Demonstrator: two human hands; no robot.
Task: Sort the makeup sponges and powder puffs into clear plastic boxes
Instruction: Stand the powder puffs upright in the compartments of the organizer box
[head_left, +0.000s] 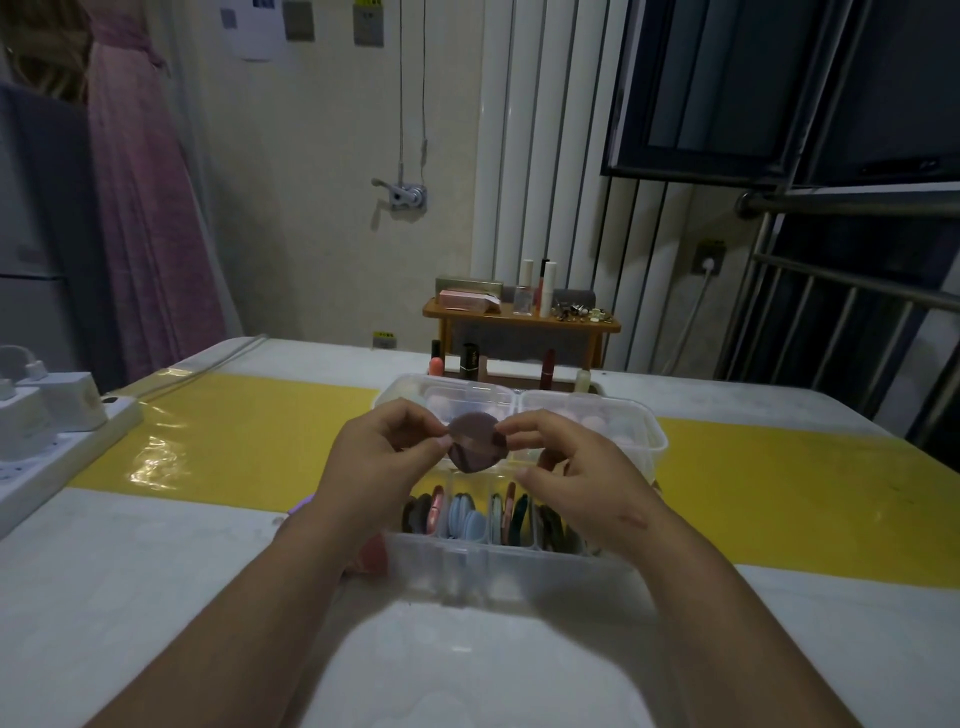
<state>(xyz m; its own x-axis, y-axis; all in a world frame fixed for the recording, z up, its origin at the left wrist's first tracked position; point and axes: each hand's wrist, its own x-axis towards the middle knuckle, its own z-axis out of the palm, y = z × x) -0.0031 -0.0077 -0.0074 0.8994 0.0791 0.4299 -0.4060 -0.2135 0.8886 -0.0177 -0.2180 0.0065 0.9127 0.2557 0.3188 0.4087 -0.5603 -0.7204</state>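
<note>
A mauve teardrop powder puff (477, 444) hangs in the air between both hands, above the near clear plastic box (511, 569). My left hand (382, 457) pinches its left edge and my right hand (563, 470) pinches its right edge. The near box has dividers and holds several puffs on edge: dark, pink, light blue (466, 514) and green ones. Behind it stands a second clear box (644, 441) with pale pink and white sponges inside. A pink sponge (371, 553) lies on the table by the near box's left side, partly hidden by my left wrist.
A white power strip with chargers (57, 426) lies along the table's left edge. Lipsticks and small bottles (470, 358) stand behind the far box. A small wooden shelf (519, 319) with cosmetics sits past the table. A yellow band (234, 441) crosses the white table.
</note>
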